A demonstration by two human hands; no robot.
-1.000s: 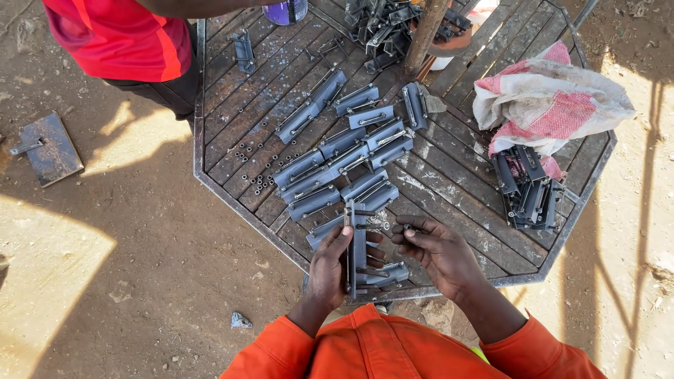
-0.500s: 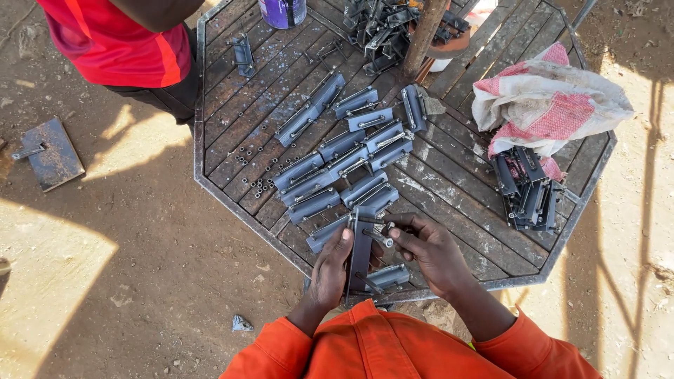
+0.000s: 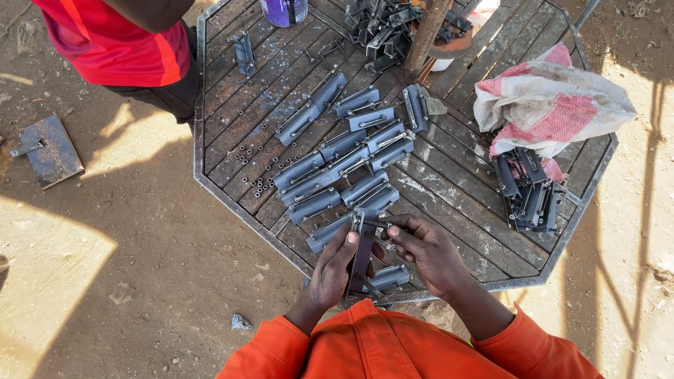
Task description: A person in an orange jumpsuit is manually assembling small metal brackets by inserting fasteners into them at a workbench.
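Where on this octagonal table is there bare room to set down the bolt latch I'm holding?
The widest bare slats lie between the rows of grey latches and the dark latch pile below the sack. A smaller patch sits at the far left, around the lone latch. The centre and the far heap are crowded.

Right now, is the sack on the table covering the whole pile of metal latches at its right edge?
No: the red and white sack lies only over the pile's top, and most of the dark latches show below it.
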